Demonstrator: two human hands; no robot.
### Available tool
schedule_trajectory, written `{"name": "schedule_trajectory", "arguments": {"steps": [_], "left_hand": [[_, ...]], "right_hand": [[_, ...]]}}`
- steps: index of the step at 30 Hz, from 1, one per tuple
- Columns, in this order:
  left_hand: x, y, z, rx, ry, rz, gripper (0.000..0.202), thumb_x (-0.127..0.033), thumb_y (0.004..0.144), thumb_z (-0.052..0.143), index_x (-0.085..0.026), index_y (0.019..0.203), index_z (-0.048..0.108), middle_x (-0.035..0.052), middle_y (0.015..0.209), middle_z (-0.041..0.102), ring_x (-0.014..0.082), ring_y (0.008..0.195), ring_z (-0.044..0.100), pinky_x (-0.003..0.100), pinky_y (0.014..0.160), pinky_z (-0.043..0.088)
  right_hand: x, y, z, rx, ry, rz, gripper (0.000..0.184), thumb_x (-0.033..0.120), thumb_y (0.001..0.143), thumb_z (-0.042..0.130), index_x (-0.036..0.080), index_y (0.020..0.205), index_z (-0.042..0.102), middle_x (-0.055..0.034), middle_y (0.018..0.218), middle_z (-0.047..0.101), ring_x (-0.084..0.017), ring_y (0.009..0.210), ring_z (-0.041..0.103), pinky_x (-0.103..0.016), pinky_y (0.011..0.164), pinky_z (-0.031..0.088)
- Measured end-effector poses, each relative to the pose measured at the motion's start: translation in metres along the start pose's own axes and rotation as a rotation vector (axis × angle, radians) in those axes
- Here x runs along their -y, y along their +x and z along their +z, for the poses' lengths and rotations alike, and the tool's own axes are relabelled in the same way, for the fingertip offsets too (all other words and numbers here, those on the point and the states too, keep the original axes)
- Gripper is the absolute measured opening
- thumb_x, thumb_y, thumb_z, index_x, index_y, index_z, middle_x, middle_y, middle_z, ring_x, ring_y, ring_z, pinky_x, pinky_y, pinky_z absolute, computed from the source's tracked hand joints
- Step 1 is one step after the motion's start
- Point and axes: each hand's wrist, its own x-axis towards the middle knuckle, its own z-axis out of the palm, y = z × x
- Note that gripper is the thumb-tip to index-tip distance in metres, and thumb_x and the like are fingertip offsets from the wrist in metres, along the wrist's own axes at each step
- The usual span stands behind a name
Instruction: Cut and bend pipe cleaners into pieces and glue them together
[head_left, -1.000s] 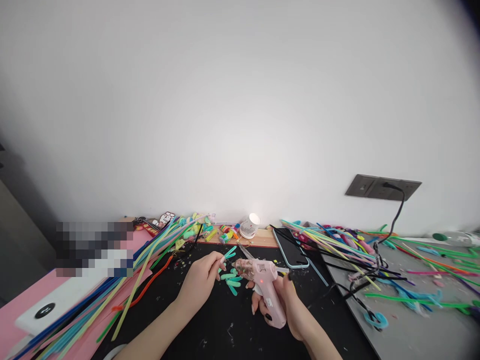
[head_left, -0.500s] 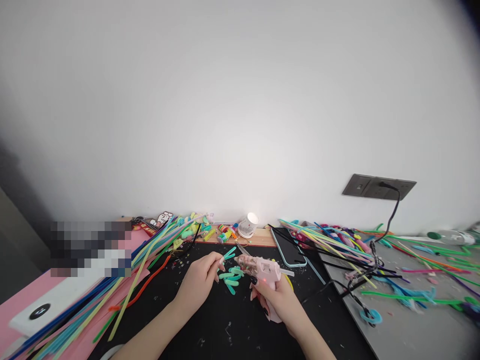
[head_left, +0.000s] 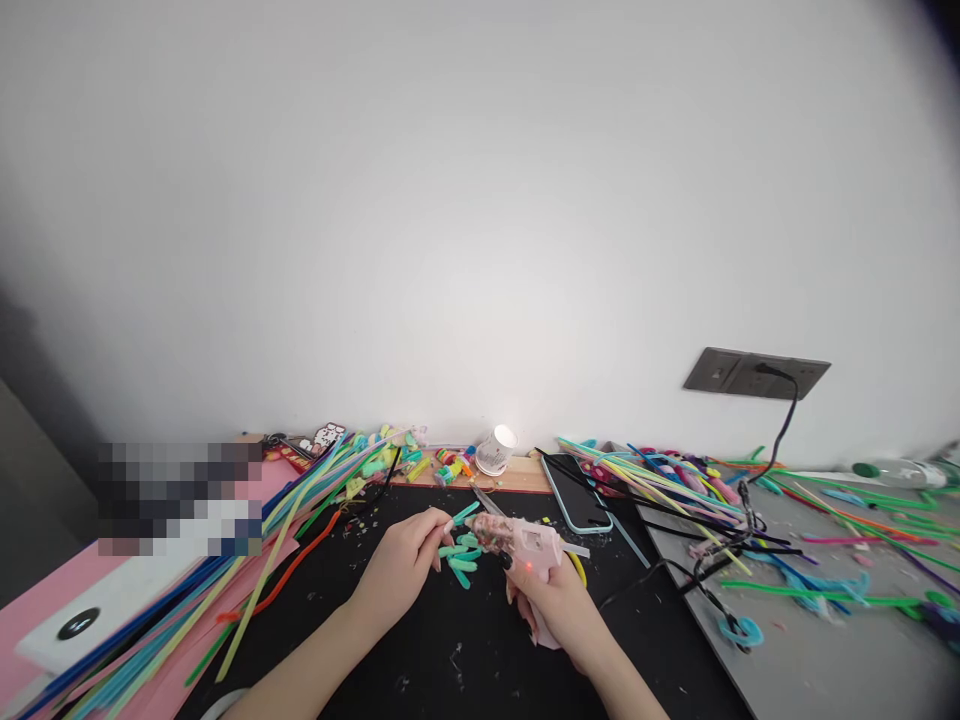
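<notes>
Pink glue gun (head_left: 525, 545) in right hand (head_left: 559, 605) — gripped.

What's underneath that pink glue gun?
The glue gun points its tip over a cluster of short green pieces on the black mat, the left hand touching them. The right hand wraps the handle, hiding whatever lies beneath.

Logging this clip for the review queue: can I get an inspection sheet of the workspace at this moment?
Surface: black mat, flecked with scraps.
Job's things: pink glue gun; green pieces at its nozzle.
Clutter: pipe cleaners on both sides; phone; paper cup.
Hands: left hand pinches one of the green pieces; right hand grips the glue gun.
Cables: black cable from the wall socket onto the table.
Surroundings: plain white wall.
</notes>
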Motion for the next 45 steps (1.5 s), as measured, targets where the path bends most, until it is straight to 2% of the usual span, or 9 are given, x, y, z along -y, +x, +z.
{"name": "schedule_trajectory", "arguments": {"steps": [14, 19, 22, 27, 30, 32, 36, 38, 45], "left_hand": [[-0.001, 0.000, 0.001, 0.008, -0.034, 0.005, 0.025, -0.024, 0.088, 0.030, -0.019, 0.078, 0.052, -0.0028, 0.069, 0.056, 0.0099, 0.051, 0.051, 0.021, 0.060, 0.039], [-0.003, 0.001, 0.001, 0.014, -0.077, -0.009, 0.024, -0.025, 0.088, 0.031, -0.019, 0.076, 0.051, -0.0030, 0.068, 0.055, 0.0095, 0.050, 0.052, 0.021, 0.060, 0.039], [-0.004, 0.001, 0.000, 0.015, -0.115, -0.020, 0.024, -0.026, 0.088, 0.032, -0.018, 0.076, 0.052, -0.0028, 0.070, 0.056, 0.0089, 0.049, 0.052, 0.021, 0.059, 0.040], [-0.006, 0.002, 0.000, 0.017, -0.127, -0.027, 0.025, -0.027, 0.088, 0.032, -0.018, 0.075, 0.052, -0.0029, 0.068, 0.055, 0.0088, 0.048, 0.051, 0.020, 0.058, 0.039], [-0.007, 0.002, 0.000, 0.013, -0.124, -0.030, 0.025, -0.028, 0.088, 0.033, -0.018, 0.075, 0.052, -0.0028, 0.068, 0.055, 0.0089, 0.048, 0.052, 0.020, 0.057, 0.039], [-0.007, 0.001, 0.000, 0.012, -0.124, -0.029, 0.025, -0.028, 0.088, 0.033, -0.018, 0.076, 0.052, -0.0028, 0.068, 0.055, 0.0089, 0.048, 0.052, 0.020, 0.057, 0.040], [-0.007, 0.001, 0.000, 0.014, -0.120, -0.027, 0.024, -0.028, 0.088, 0.033, -0.018, 0.076, 0.052, -0.0028, 0.068, 0.054, 0.0089, 0.049, 0.052, 0.020, 0.056, 0.040], [-0.007, 0.000, 0.000, 0.012, -0.117, -0.027, 0.024, -0.027, 0.088, 0.033, -0.019, 0.075, 0.052, -0.0028, 0.068, 0.054, 0.0089, 0.049, 0.052, 0.020, 0.056, 0.040], [-0.007, 0.001, 0.000, 0.006, -0.092, -0.020, 0.024, -0.028, 0.087, 0.032, -0.019, 0.074, 0.051, -0.0020, 0.067, 0.055, 0.0098, 0.049, 0.051, 0.021, 0.055, 0.039]], "right_hand": [[-0.005, 0.001, 0.002, -0.029, -0.013, -0.021, 0.037, 0.044, 0.072, 0.051, 0.013, 0.092, 0.055, 0.0074, 0.042, 0.044, -0.005, 0.027, 0.035, -0.016, 0.028, 0.027], [0.000, -0.001, 0.003, -0.055, -0.090, -0.068, 0.031, 0.037, 0.072, 0.050, 0.017, 0.094, 0.057, 0.0082, 0.040, 0.042, -0.006, 0.027, 0.033, -0.016, 0.027, 0.025], [0.007, -0.003, 0.001, -0.040, -0.173, -0.131, 0.026, 0.033, 0.073, 0.050, 0.018, 0.091, 0.062, 0.0061, 0.038, 0.046, -0.008, 0.028, 0.037, -0.018, 0.029, 0.030], [0.021, -0.007, -0.001, -0.047, -0.280, -0.333, 0.026, 0.025, 0.073, 0.052, 0.021, 0.094, 0.066, -0.0006, 0.051, 0.061, -0.019, 0.054, 0.060, -0.024, 0.049, 0.048], [0.023, -0.007, 0.001, -0.076, -0.316, -0.458, 0.031, 0.023, 0.074, 0.051, 0.021, 0.102, 0.063, -0.0045, 0.076, 0.068, -0.023, 0.078, 0.062, -0.029, 0.066, 0.051], [0.020, -0.006, 0.002, -0.085, -0.350, -0.492, 0.031, 0.022, 0.074, 0.050, 0.021, 0.102, 0.062, -0.0055, 0.082, 0.067, -0.023, 0.081, 0.061, -0.031, 0.070, 0.050], [0.009, -0.004, 0.001, -0.122, -0.467, -0.477, 0.017, 0.018, 0.074, 0.049, 0.020, 0.083, 0.063, -0.0034, 0.070, 0.062, -0.019, 0.068, 0.060, -0.027, 0.062, 0.048], [0.007, -0.003, 0.001, -0.149, -0.530, -0.460, 0.010, 0.017, 0.074, 0.049, 0.019, 0.070, 0.058, -0.0018, 0.064, 0.058, -0.016, 0.061, 0.056, -0.025, 0.057, 0.046], [0.011, -0.004, 0.000, -0.142, -0.680, -0.430, 0.017, 0.016, 0.073, 0.049, 0.020, 0.061, 0.039, 0.0009, 0.065, 0.047, -0.013, 0.059, 0.048, -0.022, 0.053, 0.037]]}}
